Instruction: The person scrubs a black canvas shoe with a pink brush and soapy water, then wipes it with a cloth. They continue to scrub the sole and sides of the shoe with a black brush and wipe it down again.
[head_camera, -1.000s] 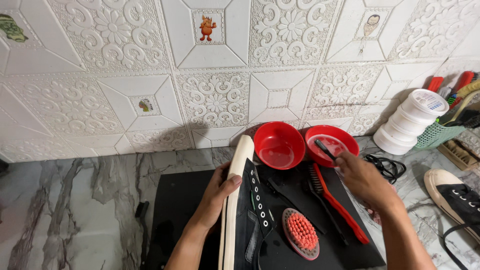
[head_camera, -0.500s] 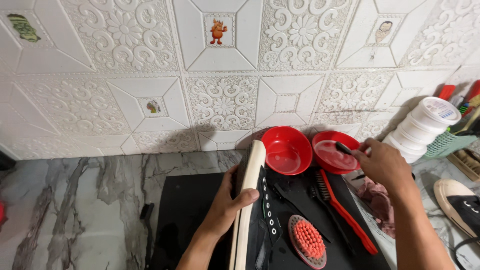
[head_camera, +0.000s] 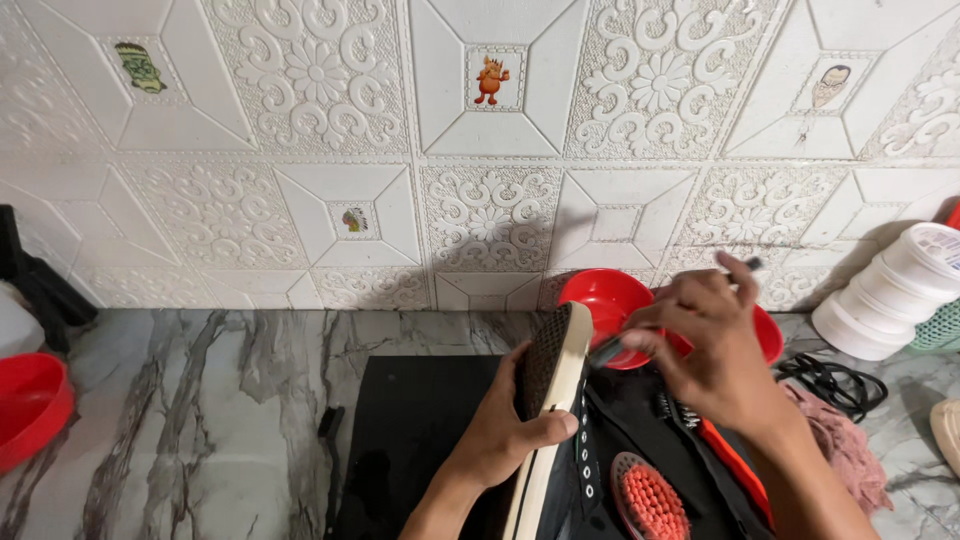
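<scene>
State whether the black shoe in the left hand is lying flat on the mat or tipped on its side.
Tipped on its side. The left hand grips the shoe on edge, cream sole rim and black tread showing, eyelets facing the black mat.

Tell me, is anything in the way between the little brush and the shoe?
Nothing visible is. The right hand holds the small brush right beside the shoe, which the left hand grips on its side.

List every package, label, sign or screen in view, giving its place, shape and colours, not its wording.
Green monster-face sticker: wall, upper left, small.
Orange cartoon-figure sticker: wall, top centre, square tile.
Small multicoloured sticker: wall, mid-left.
Pale face sticker: wall, upper right.
Stack of white round tubs: right edge, by the wall, on the marble counter.
No screens or signs show.
</scene>
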